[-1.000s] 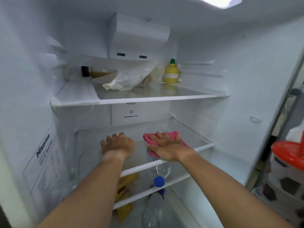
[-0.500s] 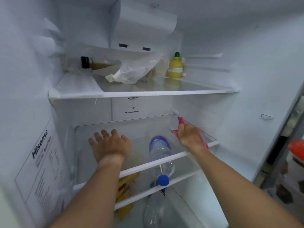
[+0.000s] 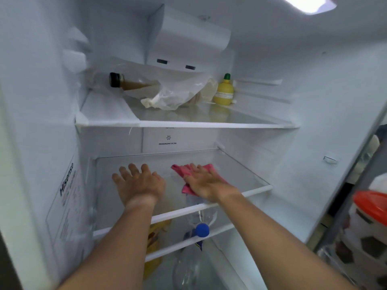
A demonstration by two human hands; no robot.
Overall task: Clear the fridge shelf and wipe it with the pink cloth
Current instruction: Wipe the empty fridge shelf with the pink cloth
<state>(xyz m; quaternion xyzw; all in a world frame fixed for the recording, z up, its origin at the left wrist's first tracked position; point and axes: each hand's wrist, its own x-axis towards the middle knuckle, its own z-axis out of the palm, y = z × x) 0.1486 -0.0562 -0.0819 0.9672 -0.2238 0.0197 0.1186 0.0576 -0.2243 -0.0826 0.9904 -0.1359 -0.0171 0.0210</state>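
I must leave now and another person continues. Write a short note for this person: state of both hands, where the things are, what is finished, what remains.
Left hand: open, flat on the middle glass shelf, holding nothing.
Right hand: flat, pressing the pink cloth onto the same shelf, near its middle.
Done: this shelf carries only the hands and the cloth, so it is cleared; wiping is in progress.
Left: finish wiping, including the far right and the back corners.
Top shelf holds a brown bottle, a plastic bag and a yellow bottle. A water bottle lies below.

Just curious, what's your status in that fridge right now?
Right hand flat on pink cloth, left hand flat on glass shelf. Shelf bare, nothing blocking.
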